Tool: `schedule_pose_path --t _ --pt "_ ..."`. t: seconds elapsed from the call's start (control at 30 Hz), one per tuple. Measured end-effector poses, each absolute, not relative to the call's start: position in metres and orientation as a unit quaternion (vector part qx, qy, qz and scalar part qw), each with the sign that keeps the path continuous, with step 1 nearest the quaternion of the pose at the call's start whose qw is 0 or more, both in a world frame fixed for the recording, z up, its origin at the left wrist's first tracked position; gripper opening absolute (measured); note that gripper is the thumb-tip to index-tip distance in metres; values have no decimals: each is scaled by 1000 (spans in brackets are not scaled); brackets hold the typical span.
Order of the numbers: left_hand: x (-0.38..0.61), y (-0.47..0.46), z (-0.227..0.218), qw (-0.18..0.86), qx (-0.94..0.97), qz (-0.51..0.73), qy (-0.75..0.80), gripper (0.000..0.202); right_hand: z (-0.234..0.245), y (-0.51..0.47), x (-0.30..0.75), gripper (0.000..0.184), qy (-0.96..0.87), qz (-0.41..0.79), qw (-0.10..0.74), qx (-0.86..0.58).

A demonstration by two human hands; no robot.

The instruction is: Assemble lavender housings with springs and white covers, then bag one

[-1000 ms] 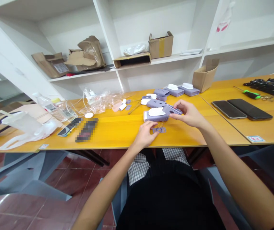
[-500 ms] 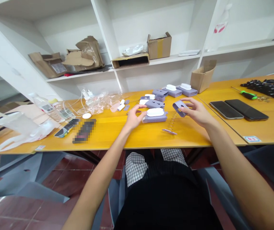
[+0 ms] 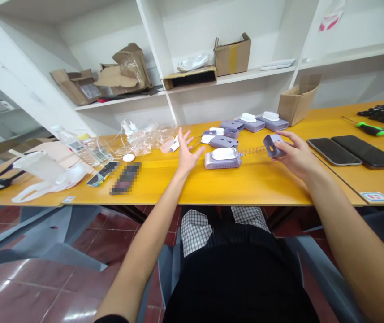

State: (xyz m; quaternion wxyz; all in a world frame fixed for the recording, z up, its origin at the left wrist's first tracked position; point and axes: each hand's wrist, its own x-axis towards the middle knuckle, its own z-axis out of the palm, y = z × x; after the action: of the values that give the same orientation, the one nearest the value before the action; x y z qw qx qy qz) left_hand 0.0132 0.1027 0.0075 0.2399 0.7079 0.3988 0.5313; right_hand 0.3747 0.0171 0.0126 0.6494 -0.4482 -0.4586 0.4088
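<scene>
My right hand (image 3: pixel 295 154) grips a small purple plastic cap (image 3: pixel 269 144) above the table, thumb and fingers around it. From the cap a thin coil spring (image 3: pixel 252 151) stretches left to the right end of a purple case (image 3: pixel 222 164); whether it is fastened there I cannot tell. The case rests on the table with a white oval piece (image 3: pixel 224 154) on top. Just left of it, my left hand (image 3: pixel 187 157) is raised with its fingers spread, holding nothing. Behind lie more purple shells (image 3: pixel 224 141), white pieces and another spring (image 3: pixel 196 141).
Two dark phones (image 3: pixel 334 151) and a green-handled screwdriver (image 3: pixel 370 128) lie on the right. A cardboard box (image 3: pixel 299 102) stands at the back. Crumpled clear plastic (image 3: pixel 148 140), a bottle (image 3: pixel 72 142) and a white bag (image 3: pixel 40 183) occupy the left.
My left hand has come off the purple case and spread its fingers. The right hand has moved right with the cap; the spring, earlier hanging down with a small plate, now stretches sideways.
</scene>
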Motion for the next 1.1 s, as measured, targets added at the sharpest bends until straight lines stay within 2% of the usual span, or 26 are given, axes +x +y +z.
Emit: schedule_pose_path --t 0.07,0.2,0.4,0.63,0.87,1.1 --pt "13 105 4 251 701 527 410 108 10 18 376 46 -460 411 648 -447" --pt "23 97 -5 286 786 402 372 101 7 21 380 44 -469 395 644 -457" --pt "33 87 -5 202 848 316 373 88 5 25 383 38 -417 386 664 -486" --pt "26 84 1 153 815 381 409 90 3 27 381 36 -410 383 673 -481" --pt "23 85 3 145 814 417 377 86 6 26 381 37 -394 386 681 -481" --pt "22 83 3 144 817 432 354 83 10 25 380 29 -371 385 694 -482"
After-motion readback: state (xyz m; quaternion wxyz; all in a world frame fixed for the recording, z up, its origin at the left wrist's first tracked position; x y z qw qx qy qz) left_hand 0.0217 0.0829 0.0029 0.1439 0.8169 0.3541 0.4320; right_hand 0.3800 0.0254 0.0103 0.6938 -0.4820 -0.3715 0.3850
